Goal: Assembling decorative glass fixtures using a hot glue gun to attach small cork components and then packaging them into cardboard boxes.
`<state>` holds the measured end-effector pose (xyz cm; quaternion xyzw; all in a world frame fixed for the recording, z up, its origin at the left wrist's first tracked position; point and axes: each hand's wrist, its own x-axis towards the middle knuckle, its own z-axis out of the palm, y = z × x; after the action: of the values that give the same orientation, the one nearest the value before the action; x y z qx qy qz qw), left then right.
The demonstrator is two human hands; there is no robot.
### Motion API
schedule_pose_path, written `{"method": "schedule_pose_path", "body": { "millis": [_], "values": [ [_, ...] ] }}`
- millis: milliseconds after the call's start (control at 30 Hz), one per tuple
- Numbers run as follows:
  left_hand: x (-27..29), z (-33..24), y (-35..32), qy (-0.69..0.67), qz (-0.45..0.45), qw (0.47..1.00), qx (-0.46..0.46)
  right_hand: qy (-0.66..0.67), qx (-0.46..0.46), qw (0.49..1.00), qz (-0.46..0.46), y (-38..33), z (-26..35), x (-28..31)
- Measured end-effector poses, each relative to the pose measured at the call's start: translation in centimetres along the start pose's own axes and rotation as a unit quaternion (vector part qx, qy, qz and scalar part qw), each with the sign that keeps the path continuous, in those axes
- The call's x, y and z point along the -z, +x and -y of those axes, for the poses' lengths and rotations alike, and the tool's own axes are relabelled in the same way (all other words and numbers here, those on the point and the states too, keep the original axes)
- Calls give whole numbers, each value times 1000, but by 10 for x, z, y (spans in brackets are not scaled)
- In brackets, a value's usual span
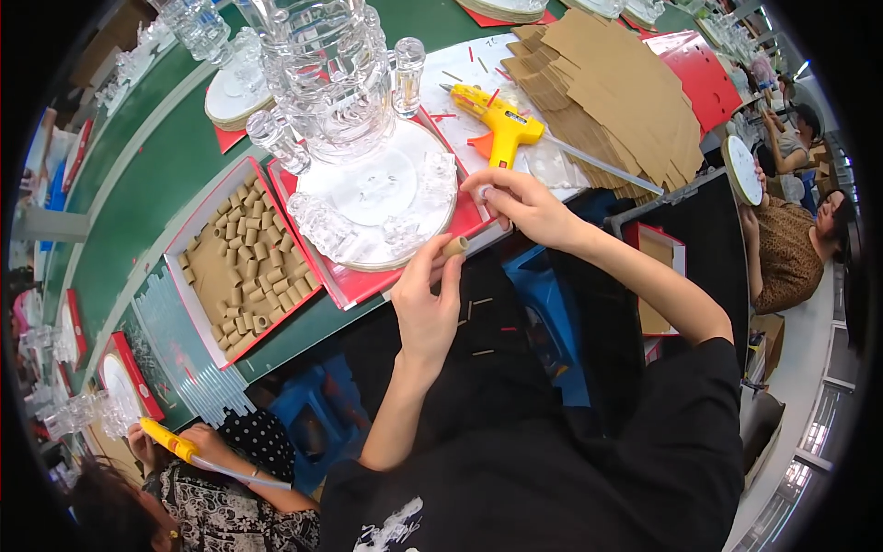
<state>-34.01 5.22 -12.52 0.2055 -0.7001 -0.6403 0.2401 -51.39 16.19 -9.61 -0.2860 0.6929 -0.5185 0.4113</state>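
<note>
My left hand (426,304) pinches a short brown cardboard tube (455,246) between thumb and fingertips, just off the front edge of the table. My right hand (532,210) is closed at the fingertips on something small and whitish that I cannot make out, beside the red tray (349,288). On that tray lies a round white board (377,248) bearing transparent plastic pieces. A tall stack of transparent plastic parts (322,83) stands at the board's far side. Left of it, a red-rimmed box (204,317) holds many more cardboard tubes.
A yellow glue gun (504,122) with a long glue stick lies beyond my right hand, near stacked brown cardboard sheets (625,92). Glue sticks (184,340) lie at the left. Blue stools (317,414) stand below the table. A co-worker holds another glue gun (170,440) at lower left.
</note>
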Motion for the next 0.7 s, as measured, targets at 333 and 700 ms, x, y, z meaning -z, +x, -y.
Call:
{"method": "schedule_pose_path", "body": {
  "millis": [333, 700],
  "values": [
    [-14, 0, 17, 110, 6, 988, -105, -161, 81, 981, -76, -5, 0, 3],
    [-18, 4, 22, 115, -6, 990, -80, -149, 155, 974, -79, -7, 0, 6]
  ]
}}
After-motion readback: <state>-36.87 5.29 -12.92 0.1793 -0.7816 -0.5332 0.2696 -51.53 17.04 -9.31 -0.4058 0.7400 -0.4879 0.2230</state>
